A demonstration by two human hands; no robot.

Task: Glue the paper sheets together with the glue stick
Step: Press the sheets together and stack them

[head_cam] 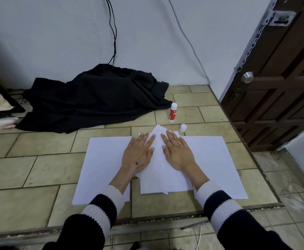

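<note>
From the head camera, both hands lie flat on a middle stack of white paper sheets (163, 175) on the tiled floor (30, 170); the left hand (138, 152) presses palm down on the stack's left part, fingers straight and slightly spread, gripping nothing; the right hand (177, 150) presses palm down just beside it, fingers likewise straight, gripping nothing; the two hands are near each other but apart. The top sheets of this stack sit skewed, one corner pointing away toward the wall. A second pile of sheets (102, 168) lies to the left, its edge under the left wrist; a third pile (218, 165) lies to the right, partly under the right forearm. The glue stick (172, 112) stands upright beyond the sheets, uncapped, its white tip showing; its white cap (183, 127) stands on the floor just beyond the papers, near the stick but not touching it. A black cloth (97, 98) is heaped against the wall (57, 33); a brown door (281, 78) stands at right.
</note>
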